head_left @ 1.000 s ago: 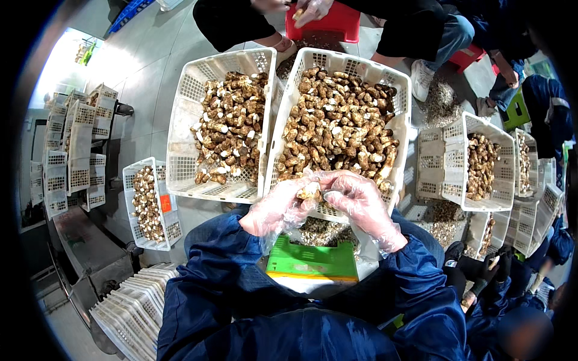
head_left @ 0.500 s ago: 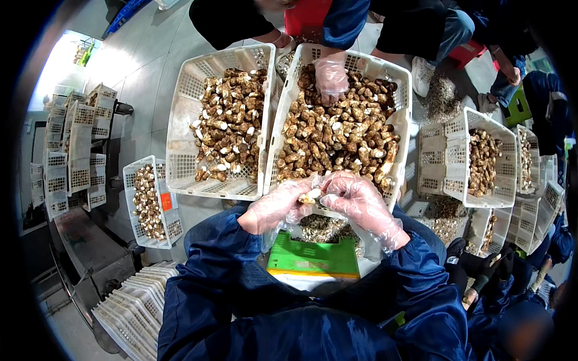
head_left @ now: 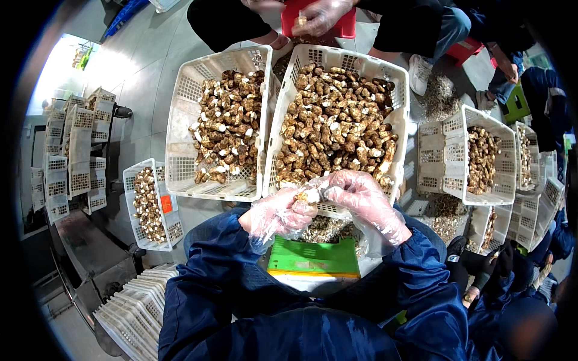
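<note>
In clear plastic gloves, both my hands meet over the near edge of the right white basket (head_left: pixel 404 129). My left hand (head_left: pixel 278 212) is closed around a small brown mushroom with a pale end (head_left: pixel 310 196). Close against that end, my right hand (head_left: pixel 360 197) has its fingers pinched together; whatever lies between them is hidden. Brown and white mushrooms (head_left: pixel 337 126) fill much of this basket. Beside it, on the left, another white basket (head_left: pixel 180 153) holds more mushrooms (head_left: pixel 229 120).
Across from me, a co-worker's gloved hand (head_left: pixel 322 17) holds a mushroom. A green crate (head_left: pixel 313 257) stands between my knees, with trimmings (head_left: pixel 328 228) behind it. Smaller mushroom baskets stand left (head_left: pixel 129 198) and right (head_left: pixel 509 180). Stacked baskets (head_left: pixel 135 313) lean at lower left.
The co-worker's hand has left the right basket and now holds a mushroom above its far edge. My left hand has turned and closed more around the mushroom; my right hand stays beside it.
</note>
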The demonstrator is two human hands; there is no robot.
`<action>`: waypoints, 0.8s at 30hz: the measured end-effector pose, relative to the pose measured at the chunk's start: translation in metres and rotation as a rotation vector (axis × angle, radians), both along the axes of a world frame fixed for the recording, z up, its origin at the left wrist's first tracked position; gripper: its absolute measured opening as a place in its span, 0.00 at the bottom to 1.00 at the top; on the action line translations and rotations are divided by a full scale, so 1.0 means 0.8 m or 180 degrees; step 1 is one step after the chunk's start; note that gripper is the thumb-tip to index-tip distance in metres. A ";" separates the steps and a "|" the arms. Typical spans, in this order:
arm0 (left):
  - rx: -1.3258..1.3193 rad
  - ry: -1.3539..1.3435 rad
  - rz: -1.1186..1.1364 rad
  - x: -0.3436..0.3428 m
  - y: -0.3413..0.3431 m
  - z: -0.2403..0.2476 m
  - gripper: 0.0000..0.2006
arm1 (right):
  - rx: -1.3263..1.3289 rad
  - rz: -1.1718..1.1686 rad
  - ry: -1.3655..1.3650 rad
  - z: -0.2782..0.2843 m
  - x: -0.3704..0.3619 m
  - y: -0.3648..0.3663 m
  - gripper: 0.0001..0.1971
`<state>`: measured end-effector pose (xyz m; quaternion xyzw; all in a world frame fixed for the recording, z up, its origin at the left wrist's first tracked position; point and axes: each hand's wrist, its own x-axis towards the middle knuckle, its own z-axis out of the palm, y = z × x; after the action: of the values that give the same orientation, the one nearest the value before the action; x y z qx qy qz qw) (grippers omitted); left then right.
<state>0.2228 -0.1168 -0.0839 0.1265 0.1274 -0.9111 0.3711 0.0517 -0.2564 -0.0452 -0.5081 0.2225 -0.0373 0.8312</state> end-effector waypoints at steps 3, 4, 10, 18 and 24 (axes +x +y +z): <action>0.1092 0.0195 0.0429 -0.006 0.001 0.006 0.19 | -0.0289 0.0071 -0.0130 0.018 0.002 0.004 0.05; 0.0983 0.0224 0.0561 -0.009 0.006 -0.001 0.19 | -0.0469 -0.0002 -0.0019 0.019 0.004 0.006 0.04; 0.1335 0.0600 0.0953 -0.020 0.006 0.006 0.21 | -0.0864 -0.0145 -0.0055 0.006 0.005 0.011 0.03; 0.1168 0.0416 0.1057 -0.025 0.007 0.000 0.19 | -0.1247 -0.0059 -0.0006 0.011 0.007 0.009 0.06; 0.0716 -0.0079 0.1157 -0.026 0.015 -0.008 0.17 | -0.0358 -0.0140 0.0229 0.020 0.008 0.007 0.06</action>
<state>0.2016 -0.1044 -0.0905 0.1534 0.2444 -0.8076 0.5143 0.0581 -0.2504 -0.0295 -0.5500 0.2608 -0.0497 0.7918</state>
